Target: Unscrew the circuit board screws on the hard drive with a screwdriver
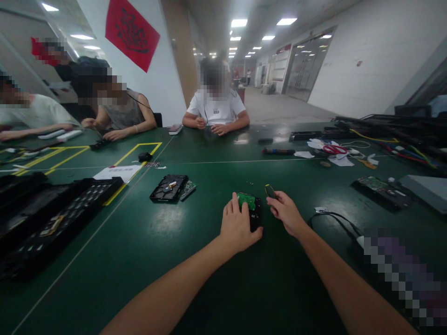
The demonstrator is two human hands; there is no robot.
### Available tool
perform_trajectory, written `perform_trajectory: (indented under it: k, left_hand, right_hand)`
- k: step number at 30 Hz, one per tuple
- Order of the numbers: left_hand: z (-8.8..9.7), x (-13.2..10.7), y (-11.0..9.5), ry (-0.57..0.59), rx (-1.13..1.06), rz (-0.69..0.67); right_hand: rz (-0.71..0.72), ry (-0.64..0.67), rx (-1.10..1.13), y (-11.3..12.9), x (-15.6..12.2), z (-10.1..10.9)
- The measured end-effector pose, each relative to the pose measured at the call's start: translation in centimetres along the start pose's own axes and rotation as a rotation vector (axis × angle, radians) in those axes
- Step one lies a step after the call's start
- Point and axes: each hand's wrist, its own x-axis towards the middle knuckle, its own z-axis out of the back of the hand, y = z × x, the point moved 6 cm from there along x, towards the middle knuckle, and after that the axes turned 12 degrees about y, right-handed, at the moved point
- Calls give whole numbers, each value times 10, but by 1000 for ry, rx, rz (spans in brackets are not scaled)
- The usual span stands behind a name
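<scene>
Green tabletop: left hand on hard drive (tool in right hand)

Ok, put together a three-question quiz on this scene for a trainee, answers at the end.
1. Multiple choice: what does the right hand hold?
a) a white sheet of paper
b) a dark, rounded object with yellow trim
c) a red cable
2. True or false: the left hand is raised well away from the flat black device that carries a green circuit board.
3. Fill in left or right: in the picture, the small separate green board lies just to the ____ of the squarish black case.

Key: 1. b; 2. False, its fingers reach over the device; 3. right.
</scene>
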Motion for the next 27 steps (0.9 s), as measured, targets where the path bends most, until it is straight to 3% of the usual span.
perform_trajectory:
  k: [3,6,10,12,18,22,27]
  left_hand:
    - [4,3,7,107,40,-193]
    - [11,5,19,205,49,-344]
    - [14,5,30,243,55,-401]
    - [13,6,31,223,60,-387]
    - [10,6,29,176,38,-415]
    - [10,7,26,196,14,-516]
    - [12,5,24,173,2,-498]
  right_hand:
    - [82,-50,17,6,1,8]
    - [261,-148,-128,21,0,22]
    - [466,-365,-514,45,-16,33]
    - [523,-418,-566,52,-24,32]
    - [626,-198,-376,62,-34,3]
    - [601,-122,-361,63,-38,-11]
    - [598,-90,-371,59,-42,-17]
